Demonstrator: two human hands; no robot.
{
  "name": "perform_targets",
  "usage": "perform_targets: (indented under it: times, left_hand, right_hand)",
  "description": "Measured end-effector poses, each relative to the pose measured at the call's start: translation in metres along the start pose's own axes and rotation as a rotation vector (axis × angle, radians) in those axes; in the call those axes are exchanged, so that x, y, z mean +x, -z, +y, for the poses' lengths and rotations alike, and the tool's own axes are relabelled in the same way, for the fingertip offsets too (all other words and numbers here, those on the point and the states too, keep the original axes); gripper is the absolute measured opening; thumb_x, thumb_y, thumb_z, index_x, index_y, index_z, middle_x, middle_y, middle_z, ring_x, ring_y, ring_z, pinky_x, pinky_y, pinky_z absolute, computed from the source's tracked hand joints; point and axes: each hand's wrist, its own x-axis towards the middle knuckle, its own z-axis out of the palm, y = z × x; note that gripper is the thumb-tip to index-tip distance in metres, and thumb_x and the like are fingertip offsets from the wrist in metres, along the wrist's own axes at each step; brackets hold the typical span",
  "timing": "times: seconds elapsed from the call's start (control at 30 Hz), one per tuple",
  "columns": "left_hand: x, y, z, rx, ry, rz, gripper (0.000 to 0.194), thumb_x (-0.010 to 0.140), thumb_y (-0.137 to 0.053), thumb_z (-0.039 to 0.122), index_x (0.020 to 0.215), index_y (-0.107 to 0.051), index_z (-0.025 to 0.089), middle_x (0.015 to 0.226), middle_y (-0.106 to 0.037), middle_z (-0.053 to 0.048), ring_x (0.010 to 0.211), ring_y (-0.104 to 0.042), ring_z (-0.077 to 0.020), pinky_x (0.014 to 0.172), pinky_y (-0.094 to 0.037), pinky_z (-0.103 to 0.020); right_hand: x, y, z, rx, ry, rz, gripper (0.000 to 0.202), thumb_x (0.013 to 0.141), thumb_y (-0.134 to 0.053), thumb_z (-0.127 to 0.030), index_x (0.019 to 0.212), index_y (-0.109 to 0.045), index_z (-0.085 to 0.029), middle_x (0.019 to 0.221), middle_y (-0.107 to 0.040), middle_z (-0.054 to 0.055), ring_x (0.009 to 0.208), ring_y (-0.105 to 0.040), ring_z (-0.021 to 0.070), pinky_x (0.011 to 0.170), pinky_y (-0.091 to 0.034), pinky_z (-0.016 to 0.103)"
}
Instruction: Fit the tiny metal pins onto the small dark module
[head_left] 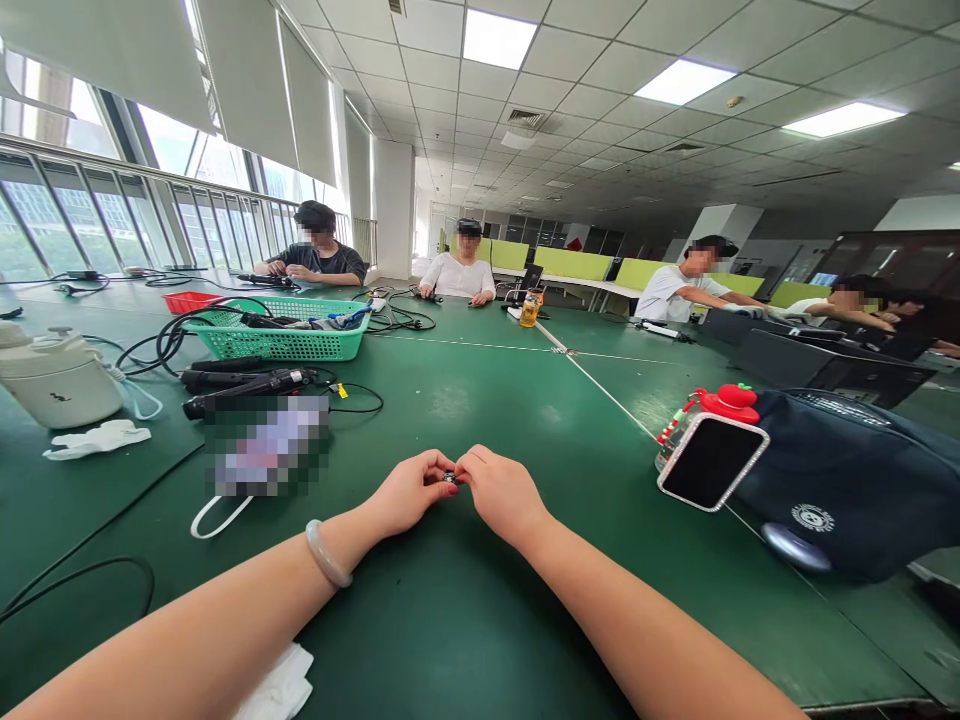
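Bare forearms meet over the near green counter: left hand and right hand pinch one tiny shiny piece, fingertips nearly closed; uneven pressure might flick it away.

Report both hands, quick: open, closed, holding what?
Left hand: closed, fingertips pinching a tiny dark-and-silver object.
Right hand: fingertips at the same object; whether they grip it can't be told.

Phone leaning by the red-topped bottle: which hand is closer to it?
Right. The right hand is to the phone's left, across some green table; the left hand is farther off, beyond the right.
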Motion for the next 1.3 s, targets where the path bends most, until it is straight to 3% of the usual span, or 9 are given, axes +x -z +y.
perform_targets:
  times: [0.3,0.47,0.53,0.7,0.83,0.97,1.13,1.3]
  left_hand:
    - [0.001,0.0,-0.001,-0.126,0.014,-0.029,0.019,0.071,-0.058,0.028,0.087,-0.055,0.018,0.082,-0.065,-0.002,0.078,-0.06,-0.0155,0.07,-0.044,-0.027]
    - [0.003,-0.001,-0.001,-0.228,0.052,-0.02,0.023,0.072,-0.059,0.03,0.089,-0.054,0.017,0.082,-0.065,-0.003,0.075,-0.059,-0.014,0.066,-0.044,-0.025]
    - [0.004,-0.001,-0.001,-0.259,0.091,0.003,0.026,0.071,-0.059,0.03,0.092,-0.053,0.016,0.081,-0.065,-0.003,0.07,-0.058,-0.0128,0.064,-0.043,-0.025]
    - [0.004,0.001,0.001,-0.306,0.162,0.061,0.029,0.071,-0.059,0.032,0.094,-0.054,0.015,0.075,-0.065,-0.003,0.058,-0.052,-0.0091,0.06,-0.041,-0.024]
    - [0.005,0.003,0.001,-0.352,0.164,0.113,0.033,0.069,-0.061,0.035,0.093,-0.055,0.015,0.074,-0.063,-0.002,0.056,-0.051,-0.0089,0.059,-0.04,-0.024]
    - [0.007,0.004,-0.002,-0.322,0.125,0.149,0.033,0.069,-0.061,0.035,0.094,-0.054,0.014,0.075,-0.062,-0.003,0.062,-0.053,-0.0106,0.06,-0.041,-0.024]
    - [0.006,0.002,-0.002,-0.273,0.048,0.1,0.029,0.071,-0.06,0.034,0.092,-0.053,0.015,0.077,-0.063,-0.003,0.071,-0.058,-0.0132,0.061,-0.042,-0.025]
    - [0.004,0.001,0.001,-0.273,-0.011,0.054,0.026,0.071,-0.062,0.033,0.087,-0.053,0.015,0.08,-0.066,-0.003,0.07,-0.058,-0.0123,0.063,-0.042,-0.024]
  right_hand:
    - [-0.001,-0.001,0.0,0.073,-0.027,0.021,0.017,0.088,-0.043,-0.022,0.083,-0.058,-0.021,0.084,-0.059,0.001,0.072,-0.056,0.0109,0.062,-0.037,0.021]
    - [0.001,0.011,0.005,0.153,-0.095,0.024,0.019,0.087,-0.042,-0.019,0.085,-0.06,-0.022,0.087,-0.06,0.0,0.074,-0.056,0.0114,0.064,-0.038,0.021]
    - [0.001,0.017,0.011,0.202,-0.138,-0.033,0.016,0.085,-0.046,-0.021,0.08,-0.061,-0.022,0.083,-0.061,0.0,0.073,-0.055,0.0119,0.063,-0.038,0.022]
    - [-0.006,0.017,0.028,0.389,-0.198,-0.38,0.01,0.065,-0.069,-0.027,0.069,-0.061,-0.021,0.065,-0.06,-0.004,0.056,-0.052,0.0103,0.048,-0.034,0.02]
    - [-0.01,0.009,0.03,0.437,-0.205,-0.436,0.008,0.066,-0.064,-0.014,0.063,-0.061,-0.02,0.059,-0.058,-0.004,0.05,-0.049,0.0092,0.046,-0.033,0.019]
    - [-0.007,0.006,0.022,0.489,-0.155,-0.261,0.01,0.07,-0.058,-0.013,0.062,-0.059,-0.019,0.063,-0.06,-0.003,0.056,-0.052,0.0102,0.053,-0.037,0.021]
    - [-0.002,0.001,0.007,0.703,-0.22,0.028,0.01,0.078,-0.049,-0.021,0.073,-0.057,-0.02,0.063,-0.059,-0.003,0.057,-0.053,0.0104,0.057,-0.041,0.022]
    - [0.0,-0.006,0.0,0.862,-0.248,0.141,0.011,0.08,-0.048,-0.025,0.076,-0.057,-0.019,0.068,-0.061,-0.002,0.059,-0.056,0.011,0.059,-0.045,0.022]
